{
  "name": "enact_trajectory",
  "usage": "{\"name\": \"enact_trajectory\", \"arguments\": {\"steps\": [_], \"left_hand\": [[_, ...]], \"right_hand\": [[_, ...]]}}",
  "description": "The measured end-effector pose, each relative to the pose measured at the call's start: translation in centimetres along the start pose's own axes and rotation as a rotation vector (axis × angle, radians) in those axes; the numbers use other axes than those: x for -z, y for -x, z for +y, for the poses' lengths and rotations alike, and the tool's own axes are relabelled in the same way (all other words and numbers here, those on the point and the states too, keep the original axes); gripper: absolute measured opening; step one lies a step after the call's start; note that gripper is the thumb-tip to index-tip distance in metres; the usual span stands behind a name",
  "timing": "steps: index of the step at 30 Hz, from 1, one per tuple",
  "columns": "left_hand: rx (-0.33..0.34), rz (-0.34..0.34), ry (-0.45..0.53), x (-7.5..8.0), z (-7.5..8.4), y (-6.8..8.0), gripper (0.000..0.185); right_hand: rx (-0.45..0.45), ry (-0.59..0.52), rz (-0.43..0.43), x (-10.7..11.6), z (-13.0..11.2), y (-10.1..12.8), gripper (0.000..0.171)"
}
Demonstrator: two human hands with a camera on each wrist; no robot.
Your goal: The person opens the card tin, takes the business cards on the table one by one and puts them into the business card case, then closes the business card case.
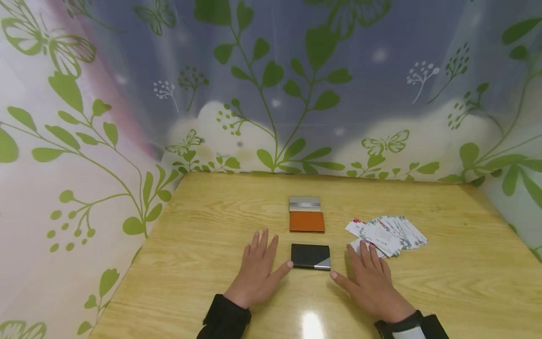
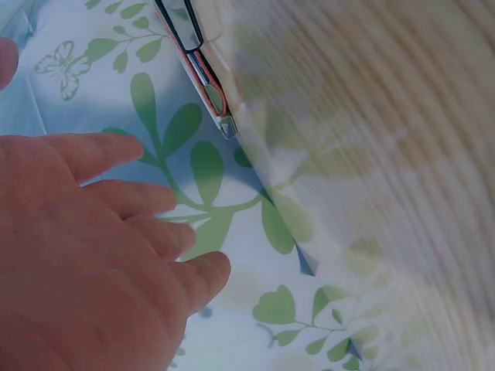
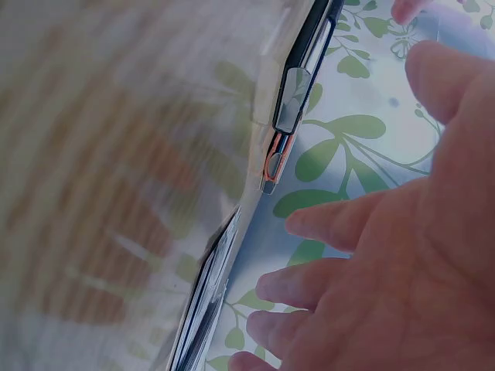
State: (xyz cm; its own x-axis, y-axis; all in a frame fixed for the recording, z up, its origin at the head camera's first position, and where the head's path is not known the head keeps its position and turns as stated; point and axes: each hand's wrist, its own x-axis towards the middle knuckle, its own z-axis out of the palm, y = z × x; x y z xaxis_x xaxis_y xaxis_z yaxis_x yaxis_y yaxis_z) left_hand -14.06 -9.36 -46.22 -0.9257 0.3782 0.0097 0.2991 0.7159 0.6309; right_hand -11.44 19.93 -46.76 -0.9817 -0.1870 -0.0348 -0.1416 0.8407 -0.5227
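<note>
A black card case (image 1: 310,255) with a silver corner lies flat on the table between the two hands. My left hand (image 1: 256,275) is to its left, fingers straight and spread; its thumb tip is at the case's edge, and touching cannot be told. My right hand (image 1: 374,287) is to the right, fingers extended, thumb near the case's silver corner. Its fingertips reach the near edge of a pile of printed cards (image 1: 383,238). Both palms, seen in the left wrist (image 2: 85,255) and right wrist (image 3: 410,255) views, hold nothing.
Beyond the black case lie an orange card case (image 1: 306,221) and, behind it, a beige case with a silver band (image 1: 305,204). Leaf-patterned curtain (image 1: 275,94) surrounds the wooden table (image 1: 203,212) at the back and sides.
</note>
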Motion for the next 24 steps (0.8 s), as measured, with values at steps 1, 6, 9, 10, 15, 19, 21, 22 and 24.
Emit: {"name": "enact_trajectory", "arguments": {"steps": [1,6,9,10,15,19,21,22,24], "left_hand": [[0.0,-0.011,0.0,-0.1,-0.1,0.0,0.082],[-0.007,-0.074,0.022,-0.1,-0.2,0.1,0.082],[0.004,-0.11,0.03,-0.2,-0.2,0.1,0.078],[0.011,-0.118,0.028,-0.1,-0.1,0.0,0.077],[0.02,-0.142,0.007,-0.1,0.1,0.0,0.07],[0.023,-0.156,-0.003,0.0,0.3,0.0,0.067],[0.026,-0.162,-0.006,0.0,0.4,0.0,0.066],[0.026,-0.163,-0.01,0.1,0.4,0.0,0.066],[0.025,-0.167,-0.017,0.1,0.6,0.1,0.066]], "right_hand": [[-0.001,-0.001,-0.004,-0.1,0.0,0.0,0.091],[-0.005,-0.007,-0.025,-0.1,0.1,0.1,0.093],[0.013,-0.002,-0.021,-0.1,0.2,0.0,0.092],[0.026,0.001,-0.014,-0.1,0.1,-0.1,0.09],[0.121,-0.005,0.013,-0.2,-0.1,-0.2,0.083],[0.164,-0.06,-0.086,-0.4,-0.6,-0.3,0.091],[0.172,-0.111,-0.161,-0.6,-0.9,-0.3,0.096],[0.176,-0.133,-0.193,-0.7,-1.0,-0.3,0.098],[0.187,-0.16,-0.236,-0.8,-1.1,-0.2,0.102]]}}
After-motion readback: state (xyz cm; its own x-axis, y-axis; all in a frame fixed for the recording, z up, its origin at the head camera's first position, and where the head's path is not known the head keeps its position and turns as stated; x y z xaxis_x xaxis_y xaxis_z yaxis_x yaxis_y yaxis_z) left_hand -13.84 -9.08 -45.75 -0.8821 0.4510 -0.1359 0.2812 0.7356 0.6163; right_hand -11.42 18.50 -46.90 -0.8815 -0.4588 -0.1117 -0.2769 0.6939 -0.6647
